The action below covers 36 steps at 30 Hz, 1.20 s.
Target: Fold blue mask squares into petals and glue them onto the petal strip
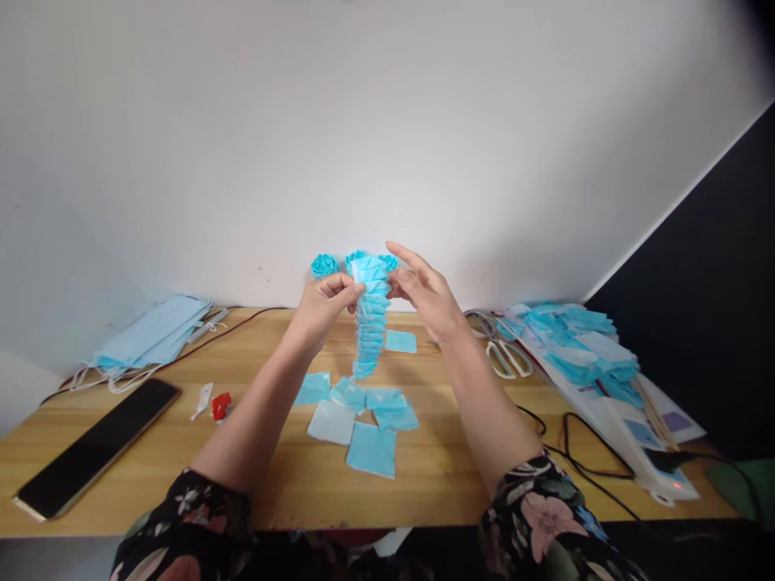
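A long strip of pleated light-blue mask fabric [371, 327] hangs upright above the table, its folds stacked from top to bottom. My left hand [324, 307] pinches its upper left edge between thumb and fingers. At the upper right edge is my right hand [429, 294], index finger stretched up and thumb apart, with the other fingertips by the folds. Whether those fingertips touch the strip I cannot tell. Behind it, against the wall, sit blue fabric rosettes [325, 265], partly covered by the strip. Cut blue fabric squares [371, 450] lie below on the table.
On the left are flat face masks [154, 331], a black phone [100, 448], a small white tube [203, 401] and a red crumpled piece [221, 407]. To the right lie white-handled scissors [508, 361], a pile of blue fabric [584, 343], a power strip [657, 460] and black cables [581, 466].
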Tool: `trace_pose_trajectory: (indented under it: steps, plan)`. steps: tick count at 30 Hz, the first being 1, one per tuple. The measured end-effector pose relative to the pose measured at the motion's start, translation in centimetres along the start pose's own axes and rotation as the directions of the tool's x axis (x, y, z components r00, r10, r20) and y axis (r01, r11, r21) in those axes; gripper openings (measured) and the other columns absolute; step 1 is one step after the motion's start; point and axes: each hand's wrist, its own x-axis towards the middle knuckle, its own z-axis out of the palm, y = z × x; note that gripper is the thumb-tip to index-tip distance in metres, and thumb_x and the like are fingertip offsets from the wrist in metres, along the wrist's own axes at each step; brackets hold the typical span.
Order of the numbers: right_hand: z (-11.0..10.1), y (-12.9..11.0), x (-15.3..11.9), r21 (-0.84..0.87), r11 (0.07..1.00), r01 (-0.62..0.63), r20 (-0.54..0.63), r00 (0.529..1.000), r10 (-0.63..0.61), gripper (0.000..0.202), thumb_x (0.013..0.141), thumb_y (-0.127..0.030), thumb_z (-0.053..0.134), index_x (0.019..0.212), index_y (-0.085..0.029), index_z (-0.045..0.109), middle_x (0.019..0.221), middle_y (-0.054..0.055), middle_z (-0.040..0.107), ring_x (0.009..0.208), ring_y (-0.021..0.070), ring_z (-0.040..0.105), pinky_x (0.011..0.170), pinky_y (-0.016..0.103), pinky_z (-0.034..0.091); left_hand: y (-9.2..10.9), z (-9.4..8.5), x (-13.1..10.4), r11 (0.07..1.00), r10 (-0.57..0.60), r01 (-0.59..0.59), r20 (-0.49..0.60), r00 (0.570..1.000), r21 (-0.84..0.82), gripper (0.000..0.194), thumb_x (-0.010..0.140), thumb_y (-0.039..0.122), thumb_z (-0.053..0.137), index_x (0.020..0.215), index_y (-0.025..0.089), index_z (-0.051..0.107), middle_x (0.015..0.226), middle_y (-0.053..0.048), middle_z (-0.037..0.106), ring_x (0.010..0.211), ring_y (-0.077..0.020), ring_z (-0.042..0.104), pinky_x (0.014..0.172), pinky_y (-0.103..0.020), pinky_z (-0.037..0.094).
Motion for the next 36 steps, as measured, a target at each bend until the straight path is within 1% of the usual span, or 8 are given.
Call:
trace_pose_trajectory:
  steps: [4, 9, 15, 18, 22, 26, 30, 36]
  plan:
    - [0.4, 0.0, 0.0, -0.045, 0.999, 0.024, -0.004, 1.000, -0.024, 0.062, 0.081, -0.041, 0.077, 0.138, -0.025, 0.059, 0.074, -0.003, 0.058, 0.071, 0.0137, 0.055, 0.071, 0.030, 0.051, -0.3, 0.0, 0.0, 1.000, 0.015, -0.015, 0.012, 1.000, -0.005, 0.036, 0.077, 0.047, 0.078, 0.061, 0.017, 0.063, 0.060, 0.000, 0.057, 0.062, -0.0125, 0.052, 0.067, -0.027, 0.042]
    - [0.4, 0.2, 0.1, -0.081, 0.993, 0.086, -0.084, 0.992, -0.093, 0.058, 0.082, -0.035, 0.075, 0.137, -0.026, 0.060, 0.074, -0.004, 0.057, 0.068, 0.0129, 0.053, 0.066, 0.029, 0.050, -1.0, 0.1, 0.1, 0.993, -0.003, 0.010, 0.063, 0.998, -0.114, 0.050, 0.085, 0.063, 0.064, 0.068, 0.017, 0.064, 0.063, -0.001, 0.056, 0.062, -0.0142, 0.053, 0.066, -0.029, 0.044]
    - [0.3, 0.5, 0.2, -0.109, 0.990, 0.086, -0.079, 0.992, -0.095, 0.056, 0.085, -0.039, 0.072, 0.137, -0.024, 0.060, 0.075, -0.003, 0.060, 0.071, 0.0133, 0.056, 0.071, 0.030, 0.053, -0.8, -0.2, 0.2, 0.998, -0.020, 0.023, 0.046, 0.999, -0.064, 0.029, 0.077, 0.043, 0.078, 0.068, 0.018, 0.067, 0.061, 0.001, 0.059, 0.062, -0.0127, 0.053, 0.068, -0.027, 0.044]
    - [0.2, 0.5, 0.2, -0.070, 0.996, 0.063, -0.086, 0.994, -0.068, 0.053, 0.090, -0.048, 0.066, 0.138, -0.025, 0.060, 0.086, 0.001, 0.067, 0.080, 0.0156, 0.063, 0.080, 0.034, 0.057, -0.7, -0.2, 0.2, 0.996, -0.012, 0.012, 0.000, 1.000, -0.083, 0.027, 0.075, 0.039, 0.078, 0.065, 0.018, 0.066, 0.059, 0.001, 0.059, 0.060, -0.0120, 0.052, 0.067, -0.027, 0.043]
    - [0.2, 0.5, 0.1, -0.025, 0.999, 0.031, -0.049, 0.998, -0.032, 0.059, 0.091, -0.056, 0.062, 0.141, -0.026, 0.056, 0.095, 0.004, 0.070, 0.088, 0.0183, 0.066, 0.082, 0.038, 0.059, -0.7, -0.1, 0.2, 0.992, 0.008, -0.013, -0.046, 0.999, -0.122, 0.024, 0.077, 0.037, 0.076, 0.066, 0.017, 0.066, 0.059, 0.002, 0.058, 0.061, -0.0114, 0.052, 0.069, -0.026, 0.042]
    - [0.3, 0.5, 0.1, -0.047, 0.998, 0.047, 0.008, 0.999, -0.046, 0.061, 0.087, -0.050, 0.070, 0.141, -0.025, 0.056, 0.089, 0.003, 0.068, 0.084, 0.0184, 0.065, 0.081, 0.038, 0.058, -0.8, 0.0, 0.2, 0.991, 0.012, -0.018, -0.054, 0.998, -0.130, 0.024, 0.077, 0.036, 0.076, 0.067, 0.017, 0.067, 0.058, 0.002, 0.058, 0.061, -0.0113, 0.052, 0.069, -0.026, 0.042]
    - [0.4, 0.7, 0.2, -0.082, 0.995, 0.060, 0.008, 0.998, -0.059, 0.056, 0.085, -0.039, 0.071, 0.138, -0.025, 0.059, 0.079, -0.001, 0.063, 0.077, 0.0165, 0.061, 0.079, 0.036, 0.056, -0.6, 0.0, 0.2, 0.993, 0.009, -0.013, -0.033, 0.999, -0.119, 0.024, 0.076, 0.037, 0.077, 0.068, 0.017, 0.067, 0.059, 0.002, 0.059, 0.060, -0.0112, 0.052, 0.068, -0.026, 0.042]
    - [0.4, 1.1, 0.3, -0.123, 0.989, 0.084, 0.010, 0.996, -0.084, 0.053, 0.089, -0.040, 0.067, 0.139, -0.025, 0.060, 0.080, 0.000, 0.064, 0.077, 0.0163, 0.061, 0.080, 0.037, 0.057, -0.4, 0.0, 0.2, 0.992, 0.022, -0.025, -0.028, 0.999, -0.120, 0.027, 0.075, 0.039, 0.078, 0.067, 0.017, 0.066, 0.058, 0.002, 0.058, 0.060, -0.0109, 0.052, 0.066, -0.026, 0.042]
